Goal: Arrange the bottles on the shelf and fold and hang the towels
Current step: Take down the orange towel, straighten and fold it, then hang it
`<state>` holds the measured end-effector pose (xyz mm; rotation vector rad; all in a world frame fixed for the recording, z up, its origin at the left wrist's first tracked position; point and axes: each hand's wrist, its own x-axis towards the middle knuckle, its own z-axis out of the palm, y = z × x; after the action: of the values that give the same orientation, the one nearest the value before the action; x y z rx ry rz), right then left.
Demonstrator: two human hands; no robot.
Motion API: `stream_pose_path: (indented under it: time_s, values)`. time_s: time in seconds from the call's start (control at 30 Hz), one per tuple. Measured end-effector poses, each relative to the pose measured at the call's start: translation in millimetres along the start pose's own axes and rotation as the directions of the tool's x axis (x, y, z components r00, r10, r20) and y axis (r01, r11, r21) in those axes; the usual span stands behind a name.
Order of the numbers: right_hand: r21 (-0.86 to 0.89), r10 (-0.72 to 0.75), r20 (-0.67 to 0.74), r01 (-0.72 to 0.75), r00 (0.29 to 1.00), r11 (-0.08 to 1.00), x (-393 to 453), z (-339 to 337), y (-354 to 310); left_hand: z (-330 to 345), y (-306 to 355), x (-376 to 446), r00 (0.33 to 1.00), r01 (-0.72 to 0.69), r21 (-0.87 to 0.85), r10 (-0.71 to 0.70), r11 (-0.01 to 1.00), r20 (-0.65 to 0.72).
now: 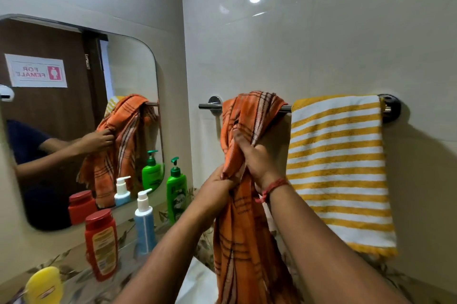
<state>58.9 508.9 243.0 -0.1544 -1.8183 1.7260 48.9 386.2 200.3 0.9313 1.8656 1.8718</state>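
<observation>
Tiled bathroom wall carries one towel rail (210,106); two towels hang on it: one orange towel (247,204), bunched, and one striped towel (338,167), flat, just beside; left hand (217,187) and right hand (257,157) both grip the orange towel below the rail; four bottles stand on the counter (74,276) under one mirror (49,110): red (101,244), blue (144,224), green (176,192), yellow (44,286).

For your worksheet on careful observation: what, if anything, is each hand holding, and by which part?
Both the left hand and right hand grip the orange checked towel, bunched at its middle just below the towel bar.
</observation>
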Motion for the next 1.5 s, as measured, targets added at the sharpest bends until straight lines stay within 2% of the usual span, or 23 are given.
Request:
stream_pose_path:
  time_s: [0.07,0.13,0.2,0.27,0.33,0.4,0.47,0.57,0.73,0.87,1.0,1.1,1.3,1.37,1.43,1.5]
  values:
    - [-0.037,0.035,0.000,-0.035,0.999,0.999,-6,8,2,-7,-13,-12,0.998,-0.001,0.024,-0.001,1.000,0.066]
    - [-0.067,0.048,-0.029,-0.050,0.998,0.997,-12,14,13,-18,-24,-25,0.999,-0.019,0.010,0.018,1.000,0.049]
    - [-0.089,0.039,-0.098,-0.048,0.994,0.995,-23,18,25,-29,-31,-35,0.987,-0.104,0.066,0.111,0.992,-0.113]
    - [-0.156,0.005,-0.120,-0.024,0.993,0.987,-41,18,34,-38,-35,-43,0.925,-0.197,0.076,0.211,0.977,-0.316]
    - [-0.227,-0.022,0.012,0.024,1.000,0.974,-66,22,41,-44,-31,-44,0.891,-0.265,0.021,0.253,0.964,-0.376]
    - [-0.350,-0.010,0.178,0.073,0.984,0.934,-90,32,48,-46,-22,-45,0.907,-0.271,0.023,0.263,0.962,-0.329]
    - [-0.454,0.005,0.213,0.094,0.977,0.886,-108,41,52,-42,-13,-47,0.927,-0.231,0.056,0.238,0.971,-0.289]
    - [-0.468,0.048,0.232,0.069,0.971,0.881,-118,42,47,-33,-14,-47,0.935,-0.184,0.072,0.198,0.980,-0.295]
    - [-0.470,-0.047,0.398,0.248,0.916,0.847,-129,28,37,-26,-29,-51,0.915,-0.106,0.108,0.140,0.988,-0.379]
    - [-0.431,0.027,0.500,0.222,0.866,0.875,-134,0,48,-6,-41,-68,0.914,-0.064,0.045,0.077,0.997,-0.399]
    - [-0.393,0.124,0.628,0.175,0.768,0.903,-130,-19,66,14,-59,-86,0.867,0.010,0.031,0.006,0.999,-0.498]
    - [-0.366,0.175,0.732,0.162,0.658,0.917,-125,-32,79,36,-72,-93,0.800,0.076,-0.002,-0.062,0.997,-0.596]
    - [-0.377,0.250,0.836,0.180,0.489,0.909,-126,-60,106,81,-98,-105,0.662,0.214,0.006,-0.141,0.977,-0.736]
    - [-0.400,0.282,0.873,0.254,0.399,0.880,-130,-68,116,96,-106,-113,0.618,0.243,-0.020,-0.171,0.970,-0.768]
    - [-0.408,0.307,0.905,0.394,0.294,0.824,-134,-73,124,111,-114,-123,0.587,0.252,-0.076,-0.214,0.965,-0.781]
    - [-0.408,0.350,0.913,0.510,0.210,0.757,-140,-77,129,123,-122,-133,0.567,0.322,-0.100,-0.277,0.941,-0.776]
